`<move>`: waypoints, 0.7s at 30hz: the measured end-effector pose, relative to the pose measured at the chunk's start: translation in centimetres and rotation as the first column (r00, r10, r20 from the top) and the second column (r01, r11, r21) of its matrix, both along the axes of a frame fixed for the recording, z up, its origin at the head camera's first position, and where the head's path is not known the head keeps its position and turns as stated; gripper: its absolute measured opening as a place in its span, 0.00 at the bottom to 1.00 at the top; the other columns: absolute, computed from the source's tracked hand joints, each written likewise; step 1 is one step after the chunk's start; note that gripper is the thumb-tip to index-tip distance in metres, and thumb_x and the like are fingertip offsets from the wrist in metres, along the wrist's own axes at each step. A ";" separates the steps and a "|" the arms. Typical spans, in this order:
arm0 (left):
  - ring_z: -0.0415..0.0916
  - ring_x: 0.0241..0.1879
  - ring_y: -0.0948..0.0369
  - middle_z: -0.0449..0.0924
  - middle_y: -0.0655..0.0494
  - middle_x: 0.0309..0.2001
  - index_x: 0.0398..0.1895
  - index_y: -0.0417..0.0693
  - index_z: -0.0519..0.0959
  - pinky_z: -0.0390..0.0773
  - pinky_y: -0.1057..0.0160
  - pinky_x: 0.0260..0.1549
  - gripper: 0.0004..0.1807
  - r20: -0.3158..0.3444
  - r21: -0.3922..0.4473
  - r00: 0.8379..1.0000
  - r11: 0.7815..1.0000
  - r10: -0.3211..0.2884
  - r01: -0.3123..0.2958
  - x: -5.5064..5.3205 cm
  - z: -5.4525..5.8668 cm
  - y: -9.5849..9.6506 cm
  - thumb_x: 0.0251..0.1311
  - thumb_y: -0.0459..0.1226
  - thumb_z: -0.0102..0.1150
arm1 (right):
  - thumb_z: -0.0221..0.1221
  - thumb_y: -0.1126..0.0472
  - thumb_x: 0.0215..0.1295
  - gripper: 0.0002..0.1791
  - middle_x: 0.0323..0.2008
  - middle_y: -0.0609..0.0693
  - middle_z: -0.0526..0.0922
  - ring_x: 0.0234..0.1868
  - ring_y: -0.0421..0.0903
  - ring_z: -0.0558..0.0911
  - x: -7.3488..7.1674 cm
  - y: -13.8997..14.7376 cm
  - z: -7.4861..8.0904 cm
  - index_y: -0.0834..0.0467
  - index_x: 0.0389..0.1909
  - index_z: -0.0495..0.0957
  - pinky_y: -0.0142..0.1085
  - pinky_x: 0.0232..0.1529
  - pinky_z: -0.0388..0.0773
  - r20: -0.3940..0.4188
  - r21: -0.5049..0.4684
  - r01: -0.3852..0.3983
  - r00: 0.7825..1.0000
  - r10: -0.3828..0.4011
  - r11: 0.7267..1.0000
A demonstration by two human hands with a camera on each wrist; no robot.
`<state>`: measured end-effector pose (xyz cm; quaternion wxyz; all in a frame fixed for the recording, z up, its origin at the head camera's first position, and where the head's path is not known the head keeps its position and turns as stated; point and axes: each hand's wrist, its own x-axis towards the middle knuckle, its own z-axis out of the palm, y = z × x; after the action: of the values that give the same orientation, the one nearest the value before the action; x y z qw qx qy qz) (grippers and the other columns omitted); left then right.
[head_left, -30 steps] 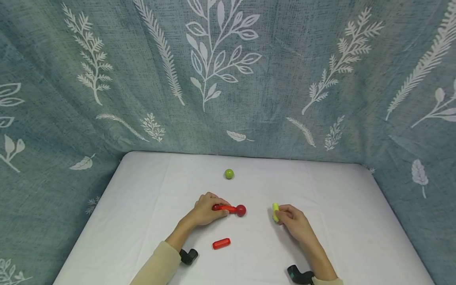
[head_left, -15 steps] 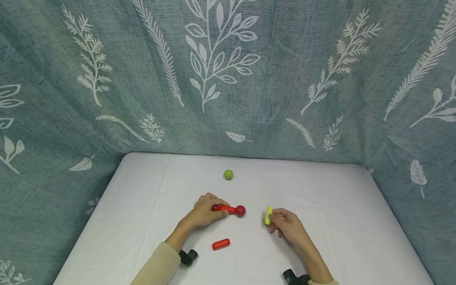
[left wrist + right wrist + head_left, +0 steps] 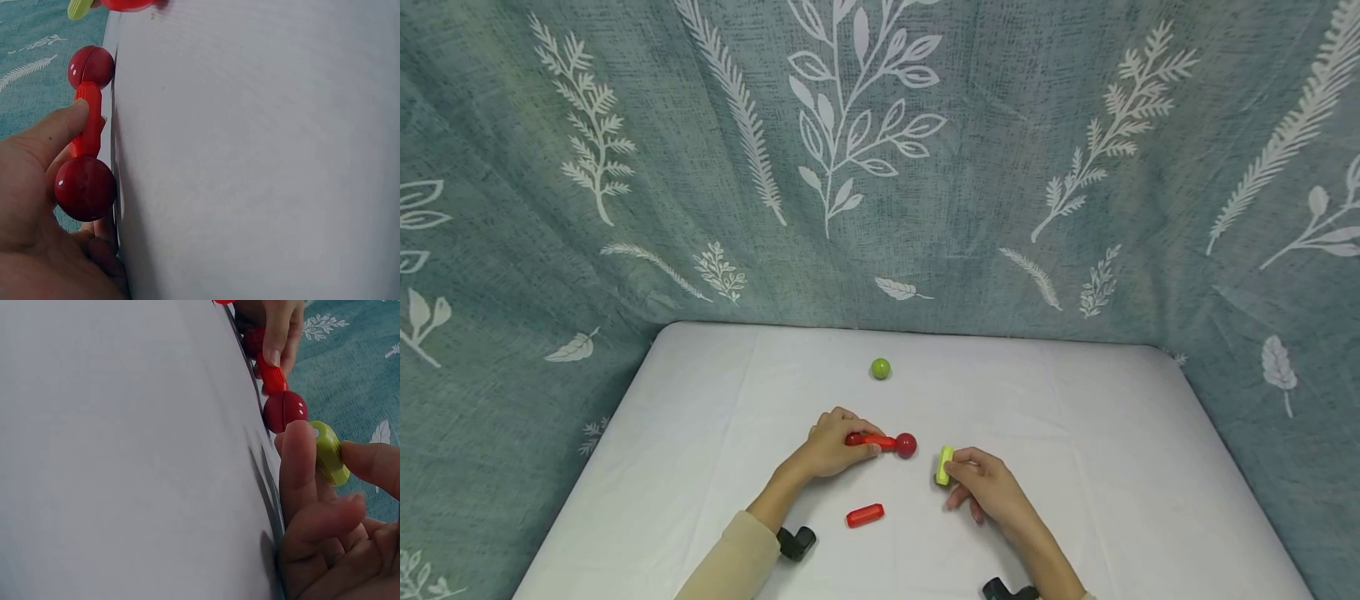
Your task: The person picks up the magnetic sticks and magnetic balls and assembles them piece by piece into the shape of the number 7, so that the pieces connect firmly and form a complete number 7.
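My left hand pinches a red toy building rod between thumb and fingers, over the middle of the table. A dark red ball sits on each end of it, the outer ball pointing right and the inner ball close to the palm. In my right hand, thumb and fingertip pinch a yellow-green rod, held roughly upright in the head view. It is a short gap to the right of the outer ball, and a small pale spot shows on its end in the right wrist view.
A loose red rod lies on the white-covered table, nearer than the left hand. Farther back rests a green ball. A blue-green leaf-patterned curtain hangs behind the table. Black wrist cameras, such as the left camera, sit by each wrist.
My right hand has moved left and slightly nearer with the yellow-green rod, closing toward the outer red ball. The left hand keeps its grip in place.
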<state>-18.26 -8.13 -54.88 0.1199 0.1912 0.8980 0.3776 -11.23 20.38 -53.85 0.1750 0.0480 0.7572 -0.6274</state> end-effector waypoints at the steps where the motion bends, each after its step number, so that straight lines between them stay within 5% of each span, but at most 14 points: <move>1: 0.64 0.50 0.56 0.72 0.58 0.47 0.47 0.67 0.86 0.64 0.52 0.45 0.12 -0.001 0.001 1.000 1.000 -0.001 0.001 0.0 0.0 0.0 0.62 0.51 0.67 | 0.62 0.55 0.69 0.21 0.22 0.61 0.83 0.11 0.40 0.68 0.1 -0.1 -0.1 0.67 0.54 0.73 0.29 0.12 0.63 0.002 -0.004 -0.007 1.000 0.007 1.000; 21: 0.64 0.48 0.57 0.71 0.59 0.46 0.47 0.67 0.86 0.66 0.52 0.42 0.12 0.000 0.006 1.000 1.000 0.023 -0.023 0.1 -0.3 0.1 0.61 0.52 0.67 | 0.61 0.53 0.70 0.20 0.23 0.60 0.84 0.09 0.38 0.69 0.5 -2.9 -0.7 0.65 0.50 0.74 0.28 0.10 0.62 0.048 -0.031 -0.103 0.993 0.104 0.994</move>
<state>-18.18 -8.06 -55.20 0.1148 0.1814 0.8990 0.3817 -10.69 17.48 -54.57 0.2265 0.0218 0.7451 -0.6270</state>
